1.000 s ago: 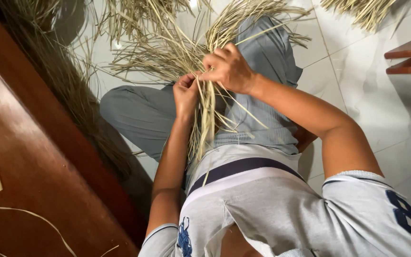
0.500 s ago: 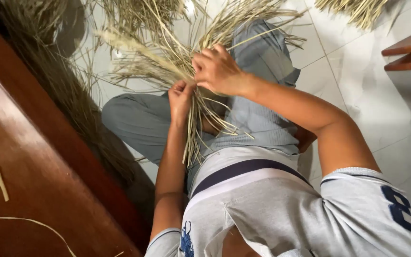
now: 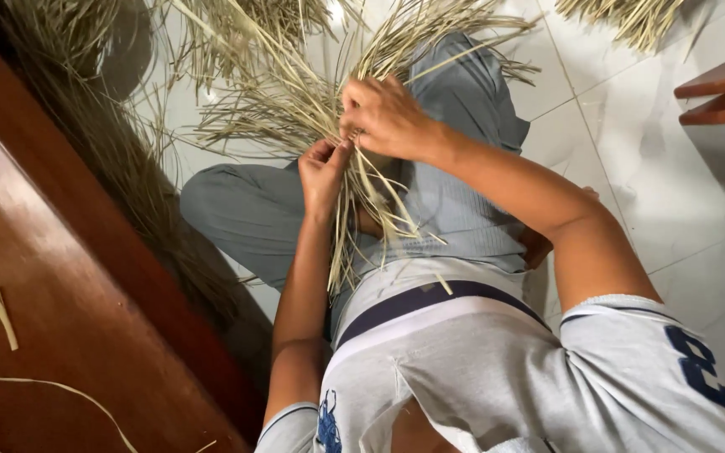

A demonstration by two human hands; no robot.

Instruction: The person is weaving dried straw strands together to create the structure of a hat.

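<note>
1. My left hand [image 3: 325, 168] pinches the bundle of pale dry straw stalks [image 3: 362, 201] above my lap.
2. My right hand [image 3: 383, 113] grips the same bundle, touching the left at its one o'clock.
3. Stalks fan toward twelve over the white tiled floor [image 3: 631, 168].
4. A reddish-brown wooden desk [image 3: 44, 277] lies at nine.

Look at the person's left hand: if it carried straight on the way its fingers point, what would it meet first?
The left hand points up-frame into the bundle of dry straw strips it already pinches; the right hand sits just beside that line. Depth is hard to judge.
</note>
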